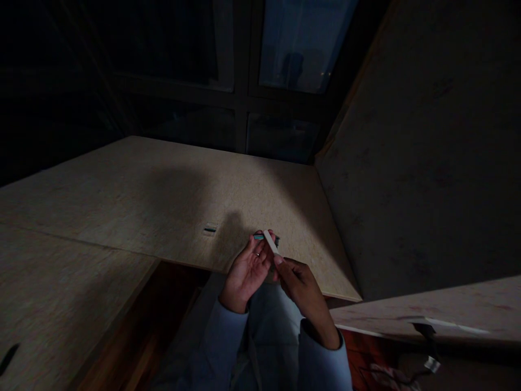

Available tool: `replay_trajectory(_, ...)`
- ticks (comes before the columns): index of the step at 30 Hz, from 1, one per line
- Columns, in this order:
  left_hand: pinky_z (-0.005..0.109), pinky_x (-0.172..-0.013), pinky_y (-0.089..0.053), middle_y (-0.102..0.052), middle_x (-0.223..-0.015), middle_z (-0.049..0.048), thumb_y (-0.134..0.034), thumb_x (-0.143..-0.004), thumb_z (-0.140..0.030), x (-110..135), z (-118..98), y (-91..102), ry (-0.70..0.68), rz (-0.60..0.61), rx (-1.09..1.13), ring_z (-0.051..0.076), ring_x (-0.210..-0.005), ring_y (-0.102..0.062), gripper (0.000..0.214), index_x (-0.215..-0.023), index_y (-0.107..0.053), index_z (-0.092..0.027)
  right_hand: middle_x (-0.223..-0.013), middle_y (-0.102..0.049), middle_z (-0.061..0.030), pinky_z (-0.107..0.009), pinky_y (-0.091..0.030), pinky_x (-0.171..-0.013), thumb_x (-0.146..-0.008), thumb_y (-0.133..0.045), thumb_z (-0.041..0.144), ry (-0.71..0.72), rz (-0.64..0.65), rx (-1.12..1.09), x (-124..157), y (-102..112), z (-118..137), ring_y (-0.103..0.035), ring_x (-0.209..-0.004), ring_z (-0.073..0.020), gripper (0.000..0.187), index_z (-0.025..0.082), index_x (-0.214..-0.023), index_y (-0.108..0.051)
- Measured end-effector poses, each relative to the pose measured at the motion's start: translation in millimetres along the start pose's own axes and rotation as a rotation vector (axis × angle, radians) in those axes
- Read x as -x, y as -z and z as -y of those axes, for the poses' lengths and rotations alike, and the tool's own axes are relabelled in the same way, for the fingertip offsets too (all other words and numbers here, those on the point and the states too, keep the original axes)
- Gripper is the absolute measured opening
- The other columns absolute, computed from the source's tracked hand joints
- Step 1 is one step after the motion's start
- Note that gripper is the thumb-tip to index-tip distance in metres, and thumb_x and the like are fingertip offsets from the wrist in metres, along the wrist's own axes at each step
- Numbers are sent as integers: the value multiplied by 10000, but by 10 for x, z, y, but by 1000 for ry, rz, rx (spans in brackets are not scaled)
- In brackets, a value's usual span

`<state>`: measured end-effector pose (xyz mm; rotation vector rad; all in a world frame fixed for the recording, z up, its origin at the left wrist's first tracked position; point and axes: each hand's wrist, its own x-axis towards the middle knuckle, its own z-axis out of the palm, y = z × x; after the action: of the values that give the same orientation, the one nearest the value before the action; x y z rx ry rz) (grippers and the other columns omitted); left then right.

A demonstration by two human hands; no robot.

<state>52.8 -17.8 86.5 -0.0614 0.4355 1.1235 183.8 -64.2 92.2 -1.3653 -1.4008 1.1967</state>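
Note:
My left hand (246,271) is raised over the near edge of a chipboard tabletop (163,201), palm turned up, fingers curled round a small dark object with a teal stripe (260,236). A ring shows on one finger. My right hand (303,288) meets it from the right, thumb and fingers pinched on a short white strip or stick (270,241) that slants up across the dark object. Both wrists wear light blue sleeves (321,358). The scene is dim, so the held items are hard to name.
A small dark rectangular piece (209,230) lies on the tabletop left of my hands. A chipboard wall panel (427,163) rises at the right, dark windows (301,43) behind. A lower board with a black cable and a white tag (427,336) sits at the bottom right.

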Motion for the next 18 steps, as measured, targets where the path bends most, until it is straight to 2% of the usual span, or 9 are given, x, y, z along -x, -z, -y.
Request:
replay_trajectory(5, 262, -930, -539, -770, -996, 78, -359, -1049, -236, -4, 26, 0, 0, -4, 9, 141, -971, -728, 384, -907, -701, -133, -473, -384, 52, -233, -235, -438, -940, -470, 615, 1, -63, 27, 1, 26, -7, -343, -463, -100, 530, 176, -665, -579)
replay_trajectory(11, 255, -843, -561, -773, -993, 84, -346, -1054, -266, 6, 10, 28, 64, 45, -51, 137, -890, -738, 390, -995, -707, -129, -495, -386, 51, -235, -242, -445, -972, -436, 577, 77, 47, 65, 8, -30, 45, -349, -466, -100, 512, 182, -680, -579)
replay_trajectory(18, 286, -968, -525, -763, -926, 53, -438, -1023, -239, 0, 40, 20, 3, -17, 2, 143, -947, -726, 317, -883, -710, -158, -526, -426, 40, -238, -247, -452, -961, -440, 591, 55, -122, 69, -10, 12, -32, -362, -492, -108, 508, 191, -667, -545)
